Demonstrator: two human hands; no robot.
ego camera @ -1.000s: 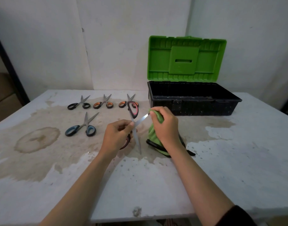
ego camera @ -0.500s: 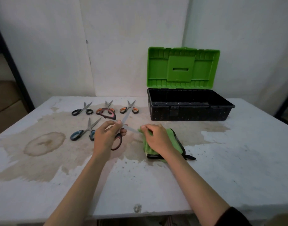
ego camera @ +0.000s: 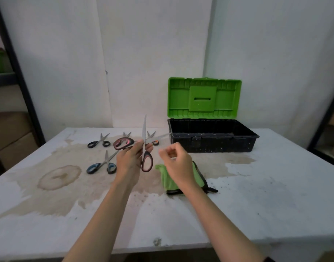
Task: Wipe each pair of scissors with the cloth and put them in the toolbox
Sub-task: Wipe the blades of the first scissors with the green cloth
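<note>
Scissors [ego camera: 145, 146] open in left hand [ego camera: 131, 159], unbranded seemingly

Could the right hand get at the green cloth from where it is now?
Probably yes: the right hand hovers empty just above the cloth, which lies uncovered on the table beneath it.

We see the table [ego camera: 256, 205] with the open toolbox [ego camera: 212, 136] at its far right, lid upright behind the tray. Left of the toolbox, three pairs of scissors lie in a row along the far edge, the leftmost pair [ego camera: 98, 141] in full sight. Nearer us and below that pair lies another pair [ego camera: 102, 165]. Between the row and us, our left hand [ego camera: 130, 159] holds an opened pair [ego camera: 141, 148] above the table. Our right hand [ego camera: 178, 164] hovers just right of it, over the cloth [ego camera: 167, 178], which lies in front of the toolbox.
</note>
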